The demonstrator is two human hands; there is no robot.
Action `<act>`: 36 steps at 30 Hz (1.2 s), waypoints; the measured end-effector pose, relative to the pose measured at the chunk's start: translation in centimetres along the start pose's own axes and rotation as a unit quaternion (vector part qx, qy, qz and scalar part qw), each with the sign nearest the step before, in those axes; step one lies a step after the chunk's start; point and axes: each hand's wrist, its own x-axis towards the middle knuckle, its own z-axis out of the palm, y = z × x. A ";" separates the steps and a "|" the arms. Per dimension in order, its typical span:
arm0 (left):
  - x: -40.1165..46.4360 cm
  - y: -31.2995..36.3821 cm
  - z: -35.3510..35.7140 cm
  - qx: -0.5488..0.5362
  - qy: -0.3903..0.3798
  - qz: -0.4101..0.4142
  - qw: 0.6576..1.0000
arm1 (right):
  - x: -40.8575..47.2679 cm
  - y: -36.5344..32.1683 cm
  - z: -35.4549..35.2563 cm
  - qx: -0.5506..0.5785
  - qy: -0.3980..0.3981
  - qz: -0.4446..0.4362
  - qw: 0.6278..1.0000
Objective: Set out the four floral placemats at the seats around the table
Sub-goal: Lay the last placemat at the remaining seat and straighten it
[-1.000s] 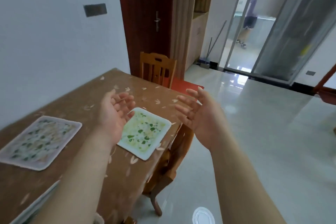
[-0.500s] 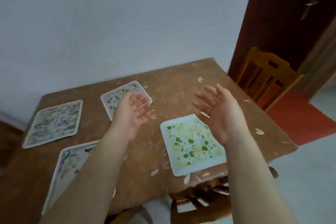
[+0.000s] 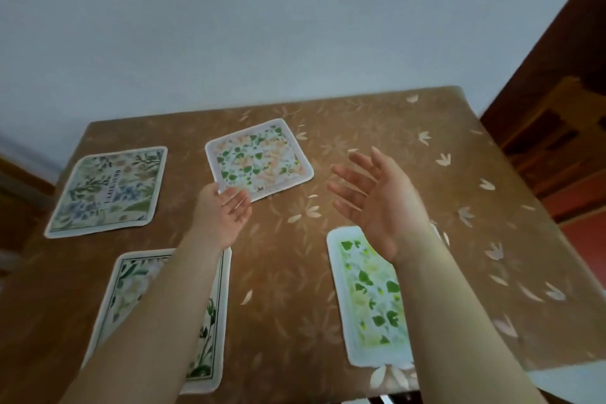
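Several floral placemats lie flat on the brown petal-patterned tablecloth (image 3: pixel 377 128). A blue-green mat (image 3: pixel 108 190) is at the far left, a pink-and-green mat (image 3: pixel 259 157) at the far middle, a dark-bordered mat (image 3: pixel 131 282) at the near left under my left forearm, and a yellow-green mat (image 3: pixel 370 298) at the near right, partly under my right arm. My left hand (image 3: pixel 223 210) hovers palm-up by the pink-and-green mat's near corner. Above the table my right hand (image 3: pixel 377 197) is raised, fingers spread. Neither hand holds anything.
A pale wall runs behind the table's far edge. A wooden chair (image 3: pixel 557 147) and a dark red door stand at the right, with red floor below them. The table's near right edge drops off to a light floor.
The view has swung left and down from the doorway to the table, bringing all the mats into sight. Both hands stay open and empty above the table.
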 end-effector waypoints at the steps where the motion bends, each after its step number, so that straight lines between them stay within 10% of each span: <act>1: 2.3 0.4 -0.1 -0.001 0.011 -0.011 1.000 | 1.4 0.4 0.5 -0.001 0.010 0.005 1.000; 17: 19.7 1.8 -5.3 0.114 0.175 -0.050 0.977 | 13.0 6.1 4.7 -0.050 0.026 0.106 0.993; 36: 9.4 -11.7 8.0 -0.009 0.062 -0.154 0.986 | 1.8 0.9 -9.7 0.033 0.043 0.065 0.996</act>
